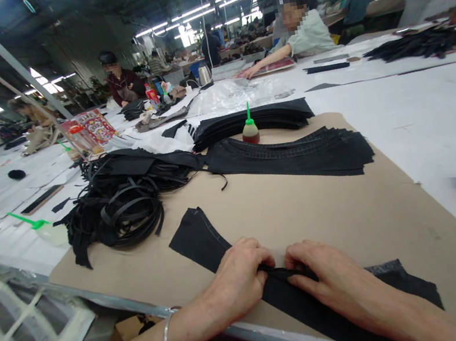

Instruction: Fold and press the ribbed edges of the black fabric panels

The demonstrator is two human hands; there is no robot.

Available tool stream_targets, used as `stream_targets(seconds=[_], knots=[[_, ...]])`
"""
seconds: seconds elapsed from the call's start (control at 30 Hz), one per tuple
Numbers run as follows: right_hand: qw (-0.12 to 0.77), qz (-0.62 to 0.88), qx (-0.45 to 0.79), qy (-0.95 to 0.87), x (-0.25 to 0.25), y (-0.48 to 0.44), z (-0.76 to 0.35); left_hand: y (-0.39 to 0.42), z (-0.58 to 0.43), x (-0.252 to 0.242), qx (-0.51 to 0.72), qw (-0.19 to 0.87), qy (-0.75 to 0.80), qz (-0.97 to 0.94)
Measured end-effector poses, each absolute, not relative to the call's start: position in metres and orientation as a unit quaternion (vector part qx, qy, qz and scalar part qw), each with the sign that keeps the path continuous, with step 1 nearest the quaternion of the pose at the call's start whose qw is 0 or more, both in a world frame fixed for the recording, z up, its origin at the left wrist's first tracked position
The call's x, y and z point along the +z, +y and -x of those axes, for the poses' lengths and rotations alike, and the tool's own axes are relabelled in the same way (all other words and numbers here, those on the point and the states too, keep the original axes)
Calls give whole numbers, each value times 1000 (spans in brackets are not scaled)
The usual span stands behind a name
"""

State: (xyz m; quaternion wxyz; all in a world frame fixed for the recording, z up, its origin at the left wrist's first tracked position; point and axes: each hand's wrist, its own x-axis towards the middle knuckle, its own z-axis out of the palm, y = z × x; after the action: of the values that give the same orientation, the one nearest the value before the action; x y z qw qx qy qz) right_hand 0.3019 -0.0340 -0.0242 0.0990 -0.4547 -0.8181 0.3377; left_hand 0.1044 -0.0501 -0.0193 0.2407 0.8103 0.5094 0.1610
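A long curved black piece of material (198,237) lies slantwise across the brown paper in front of me. My left hand (247,267) pinches its upper edge near the middle. Close beside it, my right hand (323,271) grips the same edge between thumb and fingers. Between the two hands the edge looks folded or bunched. The far right end of the piece, with a rough grey strip, shows beyond my right forearm. Part of the piece is hidden under my hands and forearm.
Beyond my hands lie fanned black pieces (287,154), a bottle with a green nozzle (250,131) and another black stack (255,121). Left are tangled black strips (128,205) and a second green-nozzled bottle (51,231). A person (299,23) reaches over the table opposite.
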Motion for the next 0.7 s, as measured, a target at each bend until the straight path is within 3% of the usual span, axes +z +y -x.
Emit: stream_targets(seconds=[0.4,0.7], knots=[[181,358,351,-846,-37,-46,-313,-75,-97,-34,158,164,447,-865],[174,328,322,-871,-39,-42,-318,-80,-82,-40,188,120,390,-893]])
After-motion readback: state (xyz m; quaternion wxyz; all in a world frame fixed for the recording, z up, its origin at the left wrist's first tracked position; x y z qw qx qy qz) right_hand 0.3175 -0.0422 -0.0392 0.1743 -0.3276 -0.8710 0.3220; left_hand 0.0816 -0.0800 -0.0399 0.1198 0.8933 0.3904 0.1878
